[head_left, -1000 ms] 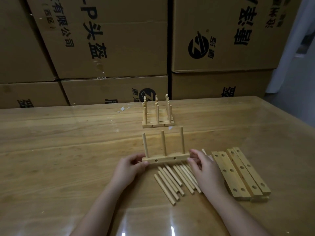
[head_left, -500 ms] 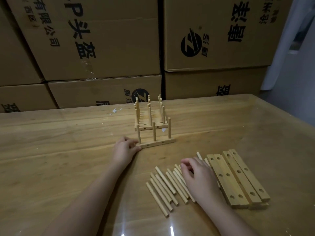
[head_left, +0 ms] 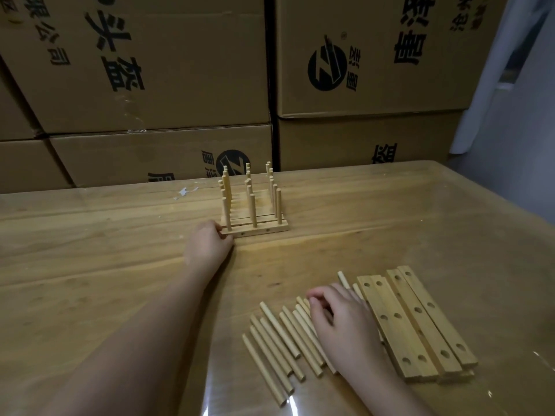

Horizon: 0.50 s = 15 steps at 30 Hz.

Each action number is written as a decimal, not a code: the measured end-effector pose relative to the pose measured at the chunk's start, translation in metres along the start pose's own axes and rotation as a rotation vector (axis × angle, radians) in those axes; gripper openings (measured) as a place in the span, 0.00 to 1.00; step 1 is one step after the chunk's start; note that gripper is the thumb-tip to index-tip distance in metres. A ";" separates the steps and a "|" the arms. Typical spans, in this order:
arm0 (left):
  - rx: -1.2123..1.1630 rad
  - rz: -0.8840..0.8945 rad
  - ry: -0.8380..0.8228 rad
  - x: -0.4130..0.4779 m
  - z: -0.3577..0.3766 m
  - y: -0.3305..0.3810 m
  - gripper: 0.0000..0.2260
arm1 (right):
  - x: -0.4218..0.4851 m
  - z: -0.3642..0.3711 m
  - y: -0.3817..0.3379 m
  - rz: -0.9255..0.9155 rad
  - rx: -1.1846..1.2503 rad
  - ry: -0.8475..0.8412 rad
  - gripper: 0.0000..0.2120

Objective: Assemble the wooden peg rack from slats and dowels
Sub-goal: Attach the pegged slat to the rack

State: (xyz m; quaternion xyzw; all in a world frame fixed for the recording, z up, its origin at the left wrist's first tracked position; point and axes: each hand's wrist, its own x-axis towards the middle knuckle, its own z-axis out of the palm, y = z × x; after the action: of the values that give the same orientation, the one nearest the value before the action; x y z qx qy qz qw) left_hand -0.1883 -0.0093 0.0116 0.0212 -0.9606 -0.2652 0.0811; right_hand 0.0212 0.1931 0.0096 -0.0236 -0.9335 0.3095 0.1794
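Our peg rack (head_left: pixel 255 228) stands at twelve o'clock on the table (head_left: pixel 90 265).
Our left hand (head_left: pixel 207 247) grips its near left end; our right hand (head_left: pixel 345 322) curls over loose dowels (head_left: pixel 276 334) at five o'clock, grip unclear.

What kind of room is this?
Probably a storeroom or small workshop: printed cardboard boxes are stacked behind the table, and loose dowels and drilled slats lie on it ready for assembly.
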 end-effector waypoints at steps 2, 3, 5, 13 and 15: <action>0.075 0.005 0.048 -0.001 0.006 0.003 0.20 | 0.000 0.000 0.000 0.004 0.002 0.000 0.08; 0.108 0.010 0.063 -0.002 0.008 0.004 0.24 | -0.001 0.000 0.000 0.004 0.008 0.000 0.08; 0.171 0.021 0.065 0.001 0.008 0.007 0.29 | -0.001 -0.001 0.000 0.000 0.022 0.004 0.08; 0.194 -0.036 0.036 0.014 0.005 0.011 0.32 | -0.001 -0.001 -0.001 -0.008 0.023 0.000 0.08; 0.194 -0.042 0.037 0.015 0.005 0.010 0.31 | -0.001 -0.001 -0.001 -0.009 0.024 0.001 0.08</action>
State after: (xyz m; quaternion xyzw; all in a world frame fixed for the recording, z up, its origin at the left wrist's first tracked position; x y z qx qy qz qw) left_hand -0.2041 0.0003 0.0145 0.0540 -0.9794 -0.1723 0.0906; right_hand 0.0227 0.1926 0.0109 -0.0172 -0.9298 0.3198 0.1816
